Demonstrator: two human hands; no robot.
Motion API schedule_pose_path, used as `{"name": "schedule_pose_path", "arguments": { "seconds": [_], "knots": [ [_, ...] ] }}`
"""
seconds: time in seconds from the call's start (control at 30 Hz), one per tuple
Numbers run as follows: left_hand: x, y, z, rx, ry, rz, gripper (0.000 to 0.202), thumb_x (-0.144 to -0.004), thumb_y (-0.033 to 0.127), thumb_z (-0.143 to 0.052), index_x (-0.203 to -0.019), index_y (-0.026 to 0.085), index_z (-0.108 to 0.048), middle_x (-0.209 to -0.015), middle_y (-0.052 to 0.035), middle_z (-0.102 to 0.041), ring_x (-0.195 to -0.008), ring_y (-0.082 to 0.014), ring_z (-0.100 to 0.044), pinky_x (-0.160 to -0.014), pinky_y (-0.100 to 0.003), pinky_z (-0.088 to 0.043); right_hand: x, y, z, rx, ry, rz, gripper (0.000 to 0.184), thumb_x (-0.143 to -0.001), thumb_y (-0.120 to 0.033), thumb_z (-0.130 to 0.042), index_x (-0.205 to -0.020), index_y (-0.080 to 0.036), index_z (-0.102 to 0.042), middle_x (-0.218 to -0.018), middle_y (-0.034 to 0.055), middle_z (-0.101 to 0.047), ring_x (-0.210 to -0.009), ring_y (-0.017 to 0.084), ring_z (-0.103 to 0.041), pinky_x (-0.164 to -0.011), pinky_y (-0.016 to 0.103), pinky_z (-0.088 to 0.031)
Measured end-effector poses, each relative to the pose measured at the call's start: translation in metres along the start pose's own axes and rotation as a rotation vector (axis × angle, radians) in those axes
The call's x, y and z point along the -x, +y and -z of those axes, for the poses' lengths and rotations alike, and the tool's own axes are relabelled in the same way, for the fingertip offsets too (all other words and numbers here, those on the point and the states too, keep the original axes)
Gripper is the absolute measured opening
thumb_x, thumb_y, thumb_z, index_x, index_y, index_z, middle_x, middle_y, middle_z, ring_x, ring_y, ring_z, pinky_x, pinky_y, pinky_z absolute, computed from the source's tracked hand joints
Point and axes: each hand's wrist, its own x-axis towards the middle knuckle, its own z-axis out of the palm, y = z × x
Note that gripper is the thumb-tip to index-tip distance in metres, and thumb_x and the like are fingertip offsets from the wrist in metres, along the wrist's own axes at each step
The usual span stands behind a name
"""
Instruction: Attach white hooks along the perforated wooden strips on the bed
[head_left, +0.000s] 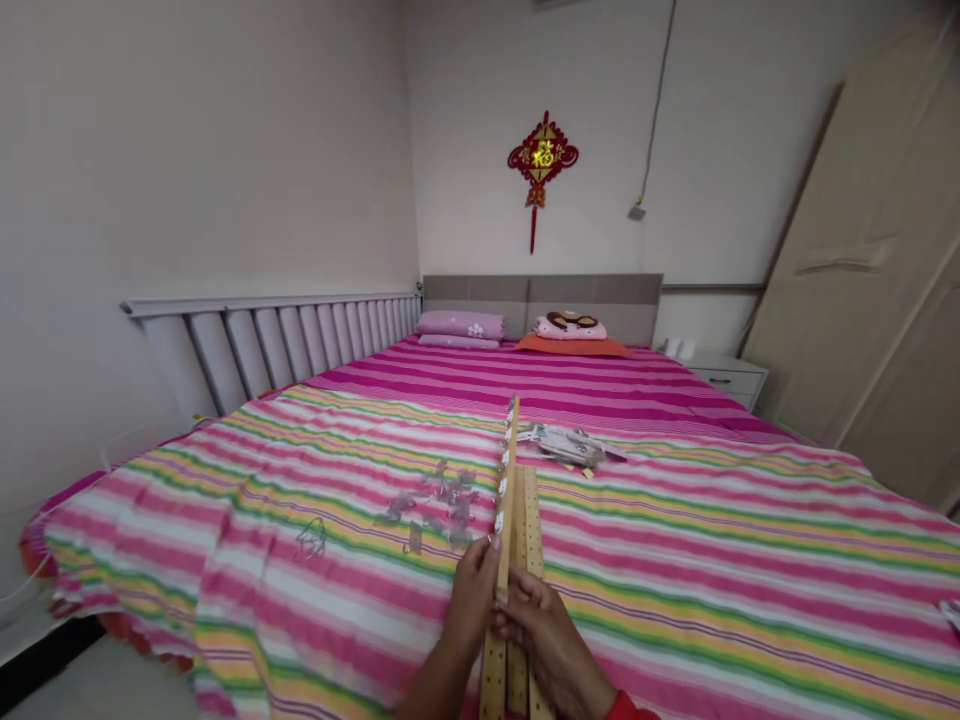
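My left hand is closed at the left face of a narrow wooden strip, its thumb and finger by a thin wire-like bit. A row of small white pieces runs along that face towards the far end. My right hand grips the near end of the same strip from the right, fingers curled under it. Beneath lie more wooden strips dotted with holes. To the left, small see-through grey pieces are scattered on the striped sheet; what they are I cannot make out.
Beyond the strips to the right is a loose pile of flat packets. A tangle of thin dark wire lies at left. Folded bedding and an orange pillow rest by the headboard. A white radiator lines the left wall.
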Motion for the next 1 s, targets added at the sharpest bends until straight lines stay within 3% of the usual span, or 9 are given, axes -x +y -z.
{"name": "schedule_pose_path", "arguments": {
  "seconds": [0.1, 0.2, 0.37, 0.5, 0.63, 0.83, 0.9, 1.0],
  "knots": [
    [-0.015, -0.003, 0.005, 0.004, -0.017, 0.015, 0.048, -0.073, 0.064, -0.051, -0.064, 0.017, -0.052, -0.051, 0.0050, -0.047, -0.047, -0.0103, -0.045, -0.046, -0.022, -0.036, -0.008, -0.004, 0.000, 0.035, -0.019, -0.001, 0.035, -0.056, -0.022, -0.083, -0.086, -0.012, -0.067, -0.058, -0.0036, -0.061, -0.046, 0.006, -0.052, -0.047, 0.016, -0.039],
    [-0.029, -0.007, 0.013, -0.027, -0.023, 0.001, 0.046, -0.072, 0.063, -0.052, -0.062, 0.018, -0.053, -0.049, 0.0052, -0.046, -0.045, -0.0108, -0.043, -0.044, -0.023, -0.035, -0.013, -0.008, 0.000, 0.079, -0.074, -0.028, 0.035, -0.057, -0.025, -0.083, -0.085, -0.011, -0.067, -0.061, -0.0012, -0.063, -0.046, 0.005, -0.051, -0.046, 0.016, -0.036],
    [-0.048, -0.005, 0.023, -0.180, -0.001, -0.168, 0.045, -0.080, 0.057, -0.044, -0.085, 0.017, -0.064, -0.081, -0.0053, -0.067, -0.077, -0.0206, -0.061, -0.072, -0.033, -0.048, -0.017, -0.007, 0.004, 0.095, -0.042, -0.041, 0.038, -0.056, -0.027, -0.083, -0.087, -0.012, -0.066, -0.062, 0.0000, -0.065, -0.048, 0.007, -0.051, -0.047, 0.018, -0.036],
    [-0.072, 0.005, 0.018, -0.222, 0.057, -0.237, 0.043, -0.083, 0.054, -0.042, -0.094, 0.018, -0.062, -0.099, -0.0093, -0.067, -0.097, -0.0234, -0.059, -0.088, -0.036, -0.044, -0.015, -0.001, 0.008, 0.073, -0.007, -0.055, 0.046, -0.052, -0.027, -0.085, -0.091, -0.013, -0.064, -0.059, -0.0013, -0.063, -0.048, 0.008, -0.053, -0.046, 0.019, -0.036],
    [-0.100, 0.011, 0.005, -0.180, 0.061, -0.213, 0.038, -0.083, 0.051, -0.042, -0.087, 0.019, -0.061, -0.092, -0.0077, -0.066, -0.091, -0.0225, -0.059, -0.083, -0.034, -0.044, -0.010, 0.003, 0.011, 0.134, -0.056, -0.067, 0.046, -0.055, -0.029, -0.084, -0.093, -0.012, -0.064, -0.059, -0.0015, -0.062, -0.046, 0.008, -0.052, -0.044, 0.018, -0.035],
    [-0.117, 0.002, -0.001, -0.144, 0.098, -0.089, 0.033, -0.081, 0.047, -0.044, -0.063, 0.020, -0.051, -0.057, 0.0013, -0.053, -0.059, -0.0169, -0.052, -0.060, -0.029, -0.042, -0.003, 0.003, 0.027, 0.183, -0.114, -0.088, 0.055, -0.055, -0.035, -0.084, -0.101, -0.012, -0.065, -0.061, -0.0013, -0.061, -0.045, 0.007, -0.050, -0.040, 0.016, -0.033],
    [-0.119, -0.002, 0.002, -0.141, 0.088, -0.076, 0.032, -0.081, 0.045, -0.045, -0.063, 0.020, -0.052, -0.058, 0.0004, -0.054, -0.059, -0.0173, -0.054, -0.059, -0.029, -0.043, -0.001, 0.003, 0.033, 0.154, -0.155, -0.125, 0.051, -0.056, -0.035, -0.084, -0.098, -0.013, -0.066, -0.064, -0.0003, -0.062, -0.045, 0.006, -0.049, -0.040, 0.015, -0.033],
    [-0.124, -0.001, 0.007, -0.131, 0.108, -0.079, 0.030, -0.083, 0.043, -0.045, -0.073, 0.018, -0.058, -0.077, -0.0053, -0.063, -0.076, -0.0199, -0.059, -0.068, -0.031, -0.045, 0.005, 0.002, 0.038, 0.149, -0.202, -0.123, 0.048, -0.059, -0.033, -0.083, -0.100, -0.013, -0.067, -0.066, -0.0005, -0.062, -0.045, 0.004, -0.047, -0.041, 0.014, -0.033]
  ]
}}
